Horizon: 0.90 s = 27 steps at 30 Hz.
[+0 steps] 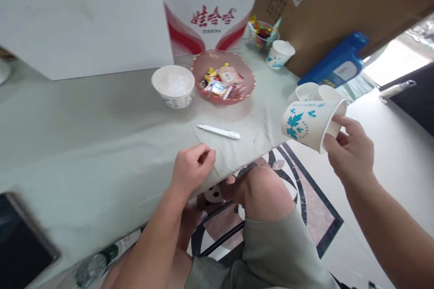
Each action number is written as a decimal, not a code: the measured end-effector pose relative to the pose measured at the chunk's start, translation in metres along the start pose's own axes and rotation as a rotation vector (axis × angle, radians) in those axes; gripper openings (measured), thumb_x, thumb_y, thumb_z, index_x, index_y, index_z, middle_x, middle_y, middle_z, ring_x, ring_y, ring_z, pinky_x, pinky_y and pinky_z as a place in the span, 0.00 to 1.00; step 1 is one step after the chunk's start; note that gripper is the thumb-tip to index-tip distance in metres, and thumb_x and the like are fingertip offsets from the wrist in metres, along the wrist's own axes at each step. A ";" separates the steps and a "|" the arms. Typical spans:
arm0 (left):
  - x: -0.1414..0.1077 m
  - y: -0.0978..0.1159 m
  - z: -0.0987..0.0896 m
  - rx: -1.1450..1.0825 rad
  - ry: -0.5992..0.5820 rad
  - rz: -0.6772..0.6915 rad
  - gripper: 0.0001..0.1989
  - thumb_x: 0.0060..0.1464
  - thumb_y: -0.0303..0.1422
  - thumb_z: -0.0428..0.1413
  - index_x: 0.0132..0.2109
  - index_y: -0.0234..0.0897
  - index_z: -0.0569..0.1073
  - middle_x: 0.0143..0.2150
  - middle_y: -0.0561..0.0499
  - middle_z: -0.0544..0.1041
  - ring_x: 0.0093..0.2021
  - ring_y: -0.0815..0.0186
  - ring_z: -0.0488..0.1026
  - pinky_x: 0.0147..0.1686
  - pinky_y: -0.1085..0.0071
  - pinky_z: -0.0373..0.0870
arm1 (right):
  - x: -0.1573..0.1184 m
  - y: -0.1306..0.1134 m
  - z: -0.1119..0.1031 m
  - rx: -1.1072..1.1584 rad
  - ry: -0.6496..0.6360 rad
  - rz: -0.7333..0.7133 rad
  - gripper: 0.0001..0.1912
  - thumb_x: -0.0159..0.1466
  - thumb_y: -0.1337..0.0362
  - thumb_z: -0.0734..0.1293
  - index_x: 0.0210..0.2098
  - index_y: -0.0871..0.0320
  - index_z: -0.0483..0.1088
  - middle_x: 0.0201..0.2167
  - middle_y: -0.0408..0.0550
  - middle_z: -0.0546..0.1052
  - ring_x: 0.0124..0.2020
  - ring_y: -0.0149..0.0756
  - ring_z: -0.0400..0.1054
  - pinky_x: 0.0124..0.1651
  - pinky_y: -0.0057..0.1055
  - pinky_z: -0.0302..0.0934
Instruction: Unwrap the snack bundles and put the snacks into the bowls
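- Step in hand, seemingly: holding a paper cup (pixel 301 125), tilted sideways near the surface's (pixel 101 140) right end; right hand's (pixel 352 149) grip pinches its rim.
- Left hand's (pixel 194 167) grip: curled, visibly bare.
- Moving the cup calls for gentle pressure.

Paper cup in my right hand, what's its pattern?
Blue leaves on the white cup; head view.
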<state>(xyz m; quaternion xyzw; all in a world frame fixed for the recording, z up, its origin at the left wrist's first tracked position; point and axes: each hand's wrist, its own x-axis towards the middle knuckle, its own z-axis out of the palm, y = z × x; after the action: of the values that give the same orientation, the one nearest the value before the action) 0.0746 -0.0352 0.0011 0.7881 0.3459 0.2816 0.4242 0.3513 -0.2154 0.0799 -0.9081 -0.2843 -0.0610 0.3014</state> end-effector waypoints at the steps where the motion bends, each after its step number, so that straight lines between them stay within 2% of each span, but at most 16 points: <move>1: 0.003 0.004 0.008 0.015 -0.016 0.016 0.15 0.59 0.36 0.51 0.24 0.38 0.64 0.18 0.58 0.60 0.21 0.73 0.56 0.26 0.73 0.55 | 0.009 0.010 -0.007 0.041 0.030 0.119 0.28 0.52 0.64 0.68 0.53 0.42 0.76 0.44 0.55 0.81 0.27 0.47 0.75 0.25 0.43 0.66; 3: 0.009 0.013 0.024 0.047 -0.040 0.049 0.15 0.59 0.35 0.51 0.24 0.38 0.65 0.18 0.59 0.60 0.21 0.72 0.57 0.25 0.73 0.55 | 0.030 0.029 -0.019 0.079 0.093 0.277 0.32 0.49 0.67 0.68 0.55 0.44 0.76 0.30 0.52 0.79 0.21 0.44 0.68 0.21 0.41 0.59; 4: 0.012 0.016 0.032 0.065 -0.048 0.065 0.14 0.59 0.34 0.51 0.24 0.38 0.66 0.18 0.58 0.61 0.21 0.72 0.57 0.25 0.73 0.56 | 0.043 0.039 -0.024 0.072 0.128 0.298 0.34 0.49 0.68 0.67 0.56 0.47 0.76 0.28 0.52 0.78 0.21 0.43 0.66 0.21 0.40 0.57; 5: 0.014 0.020 0.040 0.081 -0.056 0.081 0.14 0.59 0.34 0.51 0.25 0.38 0.67 0.19 0.58 0.62 0.21 0.72 0.58 0.26 0.73 0.57 | 0.057 0.049 -0.027 0.063 0.173 0.291 0.35 0.49 0.69 0.66 0.57 0.49 0.77 0.29 0.53 0.78 0.21 0.42 0.66 0.22 0.40 0.57; 7: 0.021 0.028 0.059 0.104 -0.079 0.113 0.12 0.59 0.33 0.51 0.26 0.38 0.69 0.21 0.57 0.67 0.23 0.71 0.62 0.27 0.72 0.61 | 0.087 0.068 -0.034 0.041 0.254 0.240 0.35 0.48 0.71 0.65 0.56 0.53 0.77 0.37 0.57 0.80 0.25 0.41 0.67 0.24 0.39 0.57; 9: 0.030 0.038 0.079 0.113 -0.117 0.142 0.12 0.59 0.32 0.51 0.27 0.39 0.70 0.22 0.56 0.70 0.24 0.70 0.65 0.28 0.72 0.64 | 0.119 0.084 -0.039 0.037 0.256 0.200 0.35 0.49 0.74 0.65 0.57 0.55 0.77 0.46 0.60 0.80 0.28 0.40 0.69 0.26 0.38 0.58; 13: 0.063 0.071 0.128 0.090 -0.167 0.215 0.09 0.59 0.32 0.51 0.30 0.40 0.71 0.27 0.52 0.76 0.30 0.65 0.73 0.35 0.69 0.71 | 0.173 0.094 -0.051 0.003 0.090 0.189 0.34 0.55 0.75 0.65 0.61 0.60 0.74 0.56 0.62 0.76 0.32 0.34 0.69 0.30 0.36 0.62; 15: 0.090 0.095 0.155 0.019 -0.181 0.283 0.07 0.58 0.33 0.52 0.36 0.40 0.74 0.35 0.50 0.80 0.37 0.63 0.76 0.41 0.66 0.75 | 0.191 0.092 -0.054 -0.079 -0.012 0.210 0.32 0.58 0.73 0.65 0.63 0.59 0.73 0.55 0.62 0.76 0.33 0.32 0.67 0.30 0.35 0.60; 17: 0.123 0.121 0.183 -0.041 -0.209 0.346 0.10 0.59 0.35 0.53 0.45 0.40 0.76 0.47 0.46 0.81 0.48 0.59 0.78 0.49 0.63 0.77 | 0.204 0.090 -0.056 -0.159 -0.129 0.209 0.30 0.60 0.73 0.65 0.62 0.58 0.73 0.56 0.61 0.75 0.35 0.33 0.68 0.30 0.35 0.58; 19: 0.159 0.145 0.212 -0.067 -0.219 0.428 0.17 0.61 0.37 0.54 0.55 0.42 0.75 0.59 0.44 0.77 0.60 0.56 0.75 0.56 0.61 0.76 | 0.214 0.091 -0.054 -0.208 -0.233 0.167 0.34 0.60 0.72 0.66 0.66 0.54 0.68 0.60 0.61 0.72 0.40 0.37 0.69 0.30 0.34 0.58; 21: 0.192 0.162 0.243 -0.038 -0.198 0.532 0.20 0.64 0.40 0.54 0.61 0.46 0.72 0.67 0.47 0.71 0.70 0.52 0.68 0.63 0.55 0.72 | 0.223 0.094 -0.049 -0.247 -0.302 0.102 0.42 0.60 0.70 0.68 0.72 0.49 0.59 0.65 0.59 0.70 0.47 0.43 0.71 0.32 0.34 0.60; 23: 0.220 0.167 0.276 0.023 -0.186 0.619 0.22 0.69 0.47 0.47 0.63 0.47 0.71 0.71 0.50 0.67 0.75 0.49 0.60 0.67 0.48 0.65 | 0.229 0.100 -0.041 -0.306 -0.337 0.041 0.43 0.61 0.69 0.68 0.74 0.49 0.56 0.66 0.59 0.69 0.55 0.50 0.70 0.37 0.37 0.64; 24: 0.231 0.166 0.293 0.061 -0.199 0.637 0.27 0.71 0.50 0.40 0.64 0.46 0.71 0.72 0.51 0.65 0.76 0.49 0.58 0.68 0.47 0.61 | 0.232 0.103 -0.036 -0.343 -0.357 0.018 0.41 0.62 0.69 0.67 0.74 0.52 0.58 0.66 0.61 0.69 0.58 0.53 0.69 0.41 0.40 0.66; 26: 0.247 0.154 0.322 0.111 -0.238 0.619 0.39 0.69 0.54 0.24 0.64 0.42 0.71 0.72 0.52 0.64 0.76 0.50 0.56 0.67 0.47 0.56 | 0.235 0.110 -0.024 -0.406 -0.402 -0.031 0.34 0.65 0.70 0.64 0.72 0.59 0.63 0.67 0.65 0.68 0.65 0.58 0.65 0.52 0.47 0.66; 27: 0.252 0.146 0.334 0.129 -0.272 0.608 0.43 0.67 0.56 0.22 0.64 0.42 0.71 0.71 0.53 0.64 0.76 0.51 0.57 0.67 0.47 0.56 | 0.236 0.113 -0.018 -0.427 -0.425 -0.060 0.33 0.67 0.70 0.62 0.72 0.62 0.63 0.69 0.66 0.66 0.68 0.59 0.62 0.58 0.50 0.64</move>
<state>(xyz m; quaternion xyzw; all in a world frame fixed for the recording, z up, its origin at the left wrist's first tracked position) 0.5170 -0.0539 0.0042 0.9108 0.0524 0.2649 0.3124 0.6108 -0.1872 0.1034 -0.9345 -0.3484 0.0634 0.0355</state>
